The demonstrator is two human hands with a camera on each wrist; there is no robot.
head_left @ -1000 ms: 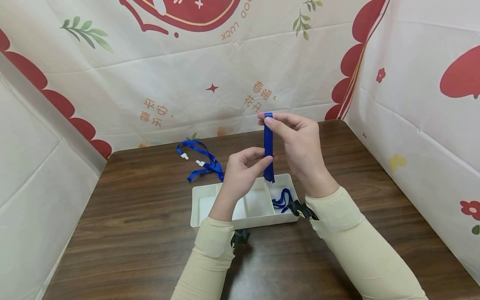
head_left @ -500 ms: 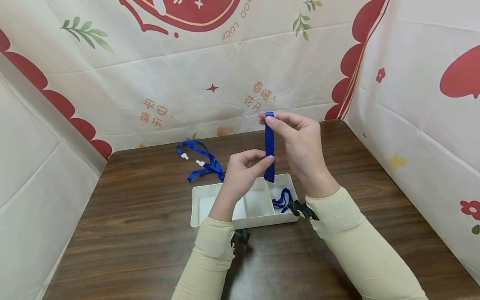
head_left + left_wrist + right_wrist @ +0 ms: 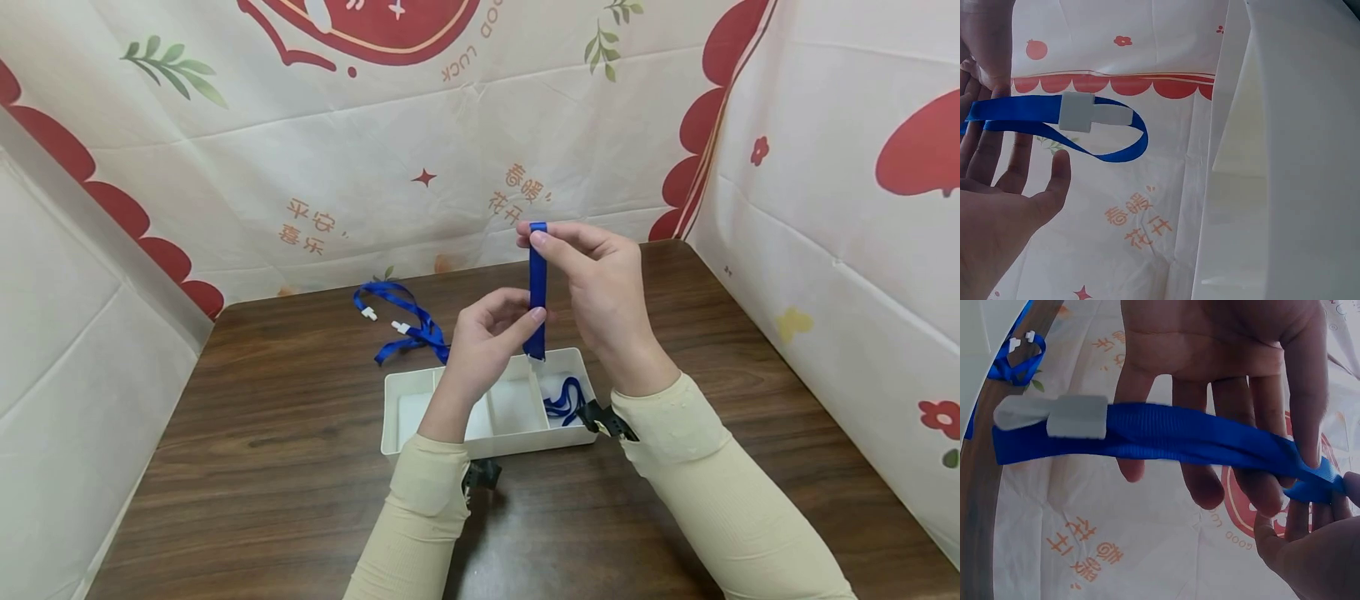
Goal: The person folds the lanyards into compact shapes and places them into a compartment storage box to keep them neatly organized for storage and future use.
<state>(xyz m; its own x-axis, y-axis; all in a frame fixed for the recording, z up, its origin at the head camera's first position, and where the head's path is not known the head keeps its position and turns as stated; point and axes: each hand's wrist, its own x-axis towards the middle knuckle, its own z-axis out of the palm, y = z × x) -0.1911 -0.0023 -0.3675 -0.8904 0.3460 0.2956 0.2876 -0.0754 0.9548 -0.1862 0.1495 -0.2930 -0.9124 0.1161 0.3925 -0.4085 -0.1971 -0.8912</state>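
In front of me, both hands hold a folded blue lanyard (image 3: 537, 271), its strap doubled over. My right hand (image 3: 609, 287) pinches the upper fold between thumb and fingers. Lower on the strap, my left hand (image 3: 483, 337) has its thumb and fingers around it. A white plastic clip (image 3: 1077, 112) shows at the free end in the left wrist view, where the strap makes a loop. From the right wrist side, the same white clip (image 3: 1077, 417) lies against the strap. In the head view that lower end is small and hangs above the tray.
Below the hands stands a white divided tray (image 3: 517, 442). Its right compartment holds a coiled blue lanyard (image 3: 564, 403). Further back left, blue lanyards (image 3: 423, 329) with white clips lie on the brown wooden table (image 3: 262, 450). Printed fabric (image 3: 360, 158) closes off the back and sides.
My left hand dips slightly, then rises a little along with the lanyard's lower end. The right hand stays almost still, still pinching the fold. The tray and the other lanyards have not moved.
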